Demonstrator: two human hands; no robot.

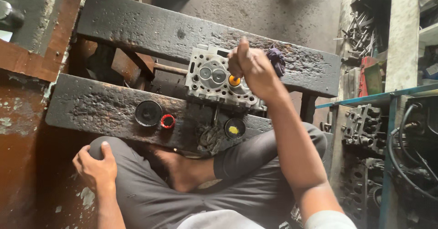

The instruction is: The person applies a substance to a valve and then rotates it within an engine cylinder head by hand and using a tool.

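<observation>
Spanning two blackened planks (137,28), grey cylinder head (207,80) lies flat, long axis running left-right, valve side up. Right hand (253,67) fisted over it, contents hidden. Left hand (93,165) loosely curled, resting on knee, empty.

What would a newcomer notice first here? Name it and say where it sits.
The pale metal engine part stands out, lying across two blackened wooden beams in the middle. The right hand is pressed on it, just above an orange-yellow spot. The left hand rests on the person's knee, and a small red ring lies on the near beam.
</observation>
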